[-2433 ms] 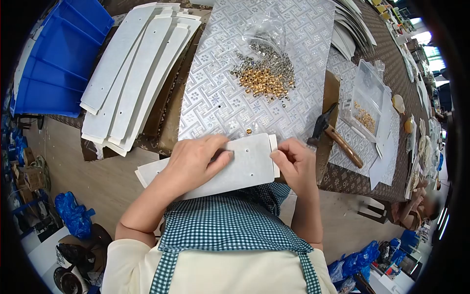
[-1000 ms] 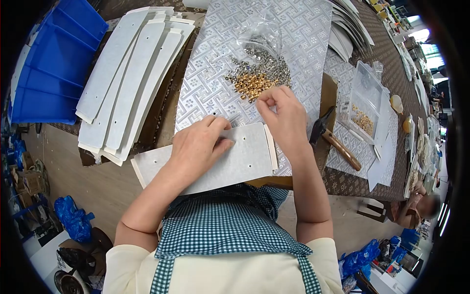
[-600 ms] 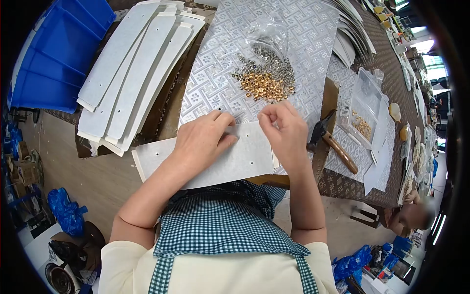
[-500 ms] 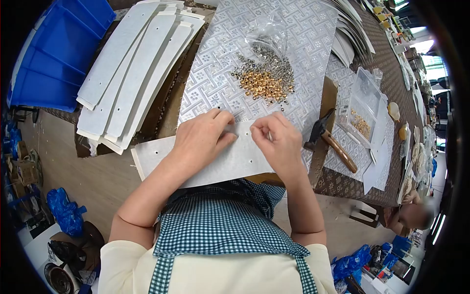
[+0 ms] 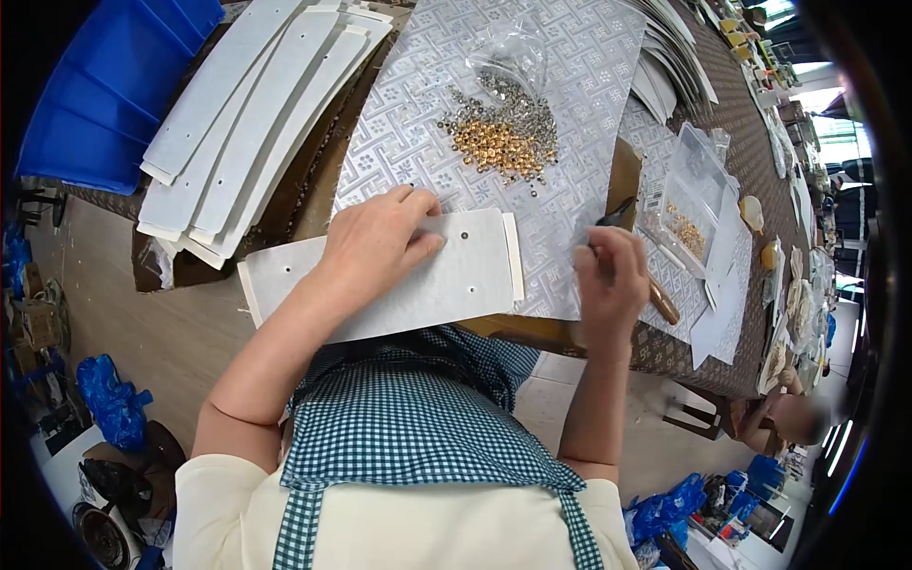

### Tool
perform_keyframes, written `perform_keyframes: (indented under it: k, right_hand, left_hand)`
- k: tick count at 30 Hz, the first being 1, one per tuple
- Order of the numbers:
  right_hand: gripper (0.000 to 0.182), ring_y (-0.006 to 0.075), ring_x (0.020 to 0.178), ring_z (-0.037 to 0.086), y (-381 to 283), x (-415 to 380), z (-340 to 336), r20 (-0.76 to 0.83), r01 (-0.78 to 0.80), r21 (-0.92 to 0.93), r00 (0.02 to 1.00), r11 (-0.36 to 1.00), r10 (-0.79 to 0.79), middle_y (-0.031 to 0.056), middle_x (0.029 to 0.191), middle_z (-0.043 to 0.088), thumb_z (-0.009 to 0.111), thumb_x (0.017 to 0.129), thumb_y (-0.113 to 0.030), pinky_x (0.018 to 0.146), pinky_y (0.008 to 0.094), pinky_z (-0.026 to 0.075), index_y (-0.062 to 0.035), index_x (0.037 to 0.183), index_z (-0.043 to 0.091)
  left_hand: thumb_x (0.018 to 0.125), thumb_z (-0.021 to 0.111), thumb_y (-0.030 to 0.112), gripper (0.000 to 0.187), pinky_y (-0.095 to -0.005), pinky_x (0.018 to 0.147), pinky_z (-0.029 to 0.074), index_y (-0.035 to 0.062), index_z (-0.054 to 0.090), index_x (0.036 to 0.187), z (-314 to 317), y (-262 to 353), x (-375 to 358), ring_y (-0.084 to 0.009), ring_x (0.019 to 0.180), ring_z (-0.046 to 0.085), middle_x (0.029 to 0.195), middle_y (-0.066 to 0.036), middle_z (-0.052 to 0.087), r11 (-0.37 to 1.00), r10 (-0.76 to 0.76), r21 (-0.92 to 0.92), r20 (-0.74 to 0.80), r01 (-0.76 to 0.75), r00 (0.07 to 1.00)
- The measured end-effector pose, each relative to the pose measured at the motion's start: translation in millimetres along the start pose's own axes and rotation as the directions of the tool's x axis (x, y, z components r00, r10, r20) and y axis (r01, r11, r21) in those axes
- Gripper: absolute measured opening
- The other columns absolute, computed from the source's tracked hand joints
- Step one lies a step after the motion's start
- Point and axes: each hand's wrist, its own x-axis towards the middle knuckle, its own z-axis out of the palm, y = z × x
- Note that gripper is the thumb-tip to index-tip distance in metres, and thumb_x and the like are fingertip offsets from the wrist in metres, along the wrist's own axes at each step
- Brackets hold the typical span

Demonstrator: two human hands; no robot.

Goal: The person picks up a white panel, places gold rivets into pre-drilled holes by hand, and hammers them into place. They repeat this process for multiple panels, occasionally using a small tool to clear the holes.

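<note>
pressing flat, left hand (image 5: 380, 247) pins the crosswise strip (image 5: 432, 285); right hand (image 5: 613, 280) grips hammer (image 5: 635, 256).

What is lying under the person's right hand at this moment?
The right hand covers a hammer: its dark head and the wooden handle's end show. The handle's middle is hidden, so the grip cannot be judged.

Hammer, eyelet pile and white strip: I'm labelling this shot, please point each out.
hammer (image 5: 662, 306), head view, wooden handle beyond the right hand.
eyelet pile (image 5: 497, 142), head view, gold middle.
white strip (image 5: 475, 275), head view, bare end near holes.
</note>
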Motion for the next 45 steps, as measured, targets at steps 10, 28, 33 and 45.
perform_keyframes:
  k: [10,28,33,45]
  right_hand:
    - [0.023,0.0316,0.089,0.060,60.8,2.3,-84.8,0.335,0.018,-0.535,0.922,0.845,0.193,0.0122,0.089,0.064,0.070,0.085,-0.018,0.079,0.0428,0.048,-0.0041,0.103,0.066]
    - [0.023,0.0258,0.058,0.060,-27.1,-31.0,-10.2,0.442,0.333,-0.412,0.887,0.848,-0.134,0.0126,0.071,0.059,0.070,0.090,-0.013,0.056,0.0349,0.047,-0.0046,0.109,0.060]
    - [0.019,0.0172,0.059,0.061,-51.7,-21.4,-38.4,0.250,0.182,-0.222,0.960,0.958,-0.125,0.0090,0.076,0.063,0.069,0.093,-0.013,0.053,0.0294,0.046,-0.0016,0.104,0.059]
    - [0.017,0.0364,0.061,0.061,-17.4,-37.7,-14.4,0.420,0.036,-0.271,0.903,0.962,0.085,0.0164,0.074,0.061,0.064,0.093,-0.015,0.057,0.0415,0.048,-0.0036,0.092,0.052]
  left_hand:
    - [0.085,0.067,0.021,0.032,-0.0414,0.085,0.051,0.0089,0.060,0.114,-6.0,0.2,-1.0,-0.0280,0.095,0.066,0.111,-0.009,0.066,1.000,-0.013,-0.012,0.072,0.013,0.997]
    - [0.085,0.066,0.022,0.032,-0.0413,0.088,0.051,0.0082,0.058,0.113,-8.1,-2.1,-1.4,-0.0291,0.102,0.065,0.113,-0.010,0.066,0.999,-0.015,-0.042,0.106,0.020,0.994]
    - [0.086,0.067,0.023,0.031,-0.0413,0.087,0.051,0.0080,0.059,0.113,-9.9,-1.2,-0.3,-0.0290,0.101,0.065,0.111,-0.011,0.067,0.999,-0.028,-0.031,0.109,0.031,0.994]
    - [0.084,0.068,0.024,0.033,-0.0413,0.086,0.051,0.0065,0.060,0.112,-7.2,-3.2,-2.7,-0.0312,0.101,0.065,0.110,-0.012,0.066,0.999,0.001,-0.037,0.057,0.001,0.998]
